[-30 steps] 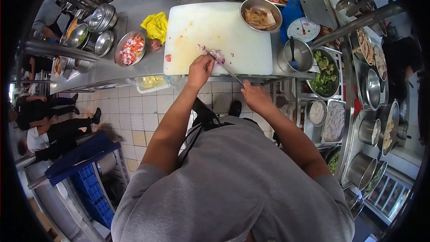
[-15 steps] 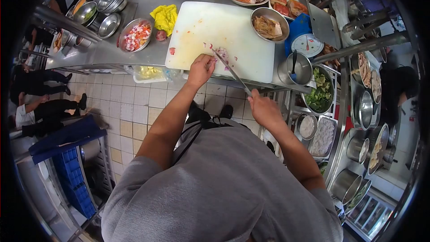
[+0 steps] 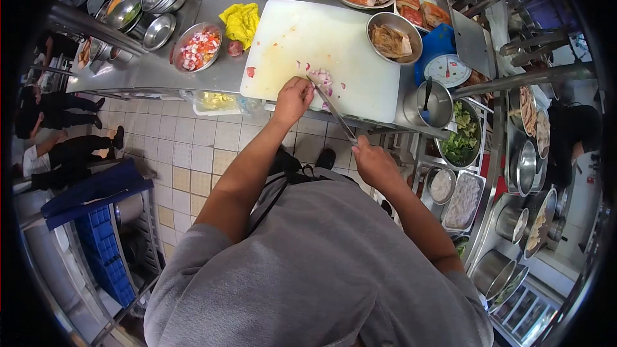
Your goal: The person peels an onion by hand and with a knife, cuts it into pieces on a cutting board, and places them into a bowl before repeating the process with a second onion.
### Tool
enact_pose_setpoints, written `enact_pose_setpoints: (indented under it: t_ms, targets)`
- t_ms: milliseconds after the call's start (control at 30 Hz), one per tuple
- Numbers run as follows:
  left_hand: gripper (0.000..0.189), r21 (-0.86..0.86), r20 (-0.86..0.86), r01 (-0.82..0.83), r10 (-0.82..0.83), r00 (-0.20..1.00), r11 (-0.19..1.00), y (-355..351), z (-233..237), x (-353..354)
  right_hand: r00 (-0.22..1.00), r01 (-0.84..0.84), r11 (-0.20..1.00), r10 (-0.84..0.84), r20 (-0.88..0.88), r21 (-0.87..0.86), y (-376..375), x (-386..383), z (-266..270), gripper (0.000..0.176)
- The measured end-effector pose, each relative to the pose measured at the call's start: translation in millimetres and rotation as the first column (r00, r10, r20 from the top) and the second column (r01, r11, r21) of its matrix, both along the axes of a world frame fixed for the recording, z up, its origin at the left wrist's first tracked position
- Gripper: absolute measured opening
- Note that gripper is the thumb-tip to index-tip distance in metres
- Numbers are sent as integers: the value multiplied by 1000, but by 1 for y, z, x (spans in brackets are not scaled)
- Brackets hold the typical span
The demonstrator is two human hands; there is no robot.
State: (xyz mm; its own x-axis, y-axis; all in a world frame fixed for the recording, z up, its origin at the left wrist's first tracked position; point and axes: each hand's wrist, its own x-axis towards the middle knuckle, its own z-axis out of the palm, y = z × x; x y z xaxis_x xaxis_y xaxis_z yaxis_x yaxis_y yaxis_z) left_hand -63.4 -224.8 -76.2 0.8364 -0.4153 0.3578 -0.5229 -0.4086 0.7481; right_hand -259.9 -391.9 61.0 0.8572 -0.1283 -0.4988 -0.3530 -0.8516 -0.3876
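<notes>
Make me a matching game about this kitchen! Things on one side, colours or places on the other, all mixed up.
Things:
1 cloth
2 cutting board
3 knife
4 scale

Colours or places:
A blue, with a round dial
B yellow
C white
D in the right hand

Pairs: 1-B, 2-C, 3-D, 4-A

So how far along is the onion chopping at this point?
Done: a small pile of chopped red onion lies on the cutting board. In hand: the right hand holds the knife at it, left hand beside. Left: a reddish piece sits by the yellow cloth.
</notes>
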Motion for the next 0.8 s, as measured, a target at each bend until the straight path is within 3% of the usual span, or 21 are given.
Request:
enact_pose_setpoints:
  t_ms: [200, 267, 333, 400, 467, 500, 533, 600, 633, 667, 733, 800]
  targets:
    - [9, 15, 19, -13, 12, 1000, 1000, 1, 4, -1, 1000, 10, 998, -11, 29, 57, 5, 14, -39, 27]
    - [8, 26, 17, -15, 15, 1000, 1000, 0, 4, 1, 982, 61, 991, -81, 171, 122, 4, 25, -74, 27]
    - [11, 55, 28, 8, -10, 1000, 998, 4, 5, 6, 984, 41, 994, -57, 167, 96, 0, 46, -78, 28]
    - [13, 80, 44, 51, -54, 998, 996, 5, 10, 14, 984, 41, 997, -52, 169, 66, -5, 52, -72, 28]
    - [19, -19, 6, -57, 57, 998, 998, 14, 15, 18, 986, 5, 1000, -5, 168, 1, -13, 52, -50, 30]
    - [27, 94, -104, -81, 90, 990, 992, 20, 20, 19, 985, 14, 1000, -14, 170, 5, -15, 50, -34, 30]
    - [27, 96, -103, -71, 81, 991, 993, 18, 34, 15, 982, 23, 999, -15, 186, -44, -17, 48, -16, 31]
    - [32, 149, 362, 25, -78, 929, 989, 13, 59, 5, 978, 43, 995, -23, 206, -92, -21, 43, -3, 31]
    - [50, 268, 289, 138, -216, 933, 953, 10, 60, 0, 970, 48, 991, -17, 244, -122, -22, 41, -2, 32]
    - [50, 272, 294, 145, -226, 929, 951, 3, 65, -5, 959, 55, 987, -10, 282, -151, -22, 39, -1, 33]
    - [61, 489, 367, 191, -399, 840, 851, -16, 80, -17, 954, 61, 985, -9, 300, -164, -23, 36, -2, 34]
    - [62, 534, 327, 219, -439, 837, 816, -25, 71, -13, 950, 65, 981, -5, 311, -181, -22, 30, -3, 35]
